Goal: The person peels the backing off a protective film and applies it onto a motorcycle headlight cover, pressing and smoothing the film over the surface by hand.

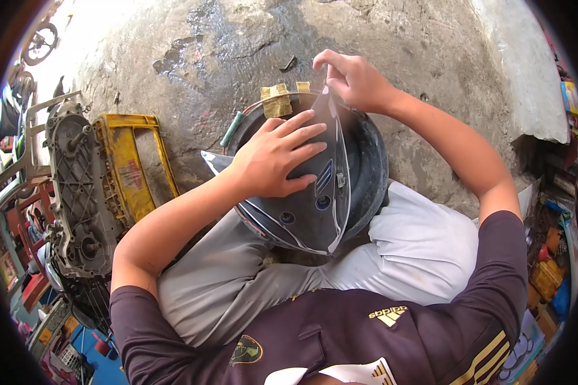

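Observation:
A dark grey, glossy motorcycle body panel [305, 221] with a pointed end lies across a black basin [374, 160] between my legs. My left hand [276, 157] rests flat on the panel's face, fingers spread. At the panel's narrow far tip, my right hand [353, 80] is closed with curled fingers, gripping the tip. Part of that grip is hidden behind the fingers. Yellowish pieces that look like worn sandpaper [276, 102] hang over the basin's far rim. A small teal roll [232, 129] leans on the rim at the left.
On the left stand a metal engine casing [77, 186] and a dirty yellow plastic frame [131, 173]. Wet patches mark the concrete floor [237, 45] ahead. A raised concrete ledge [526, 70] runs along the right, with cluttered parts [549, 256] below it.

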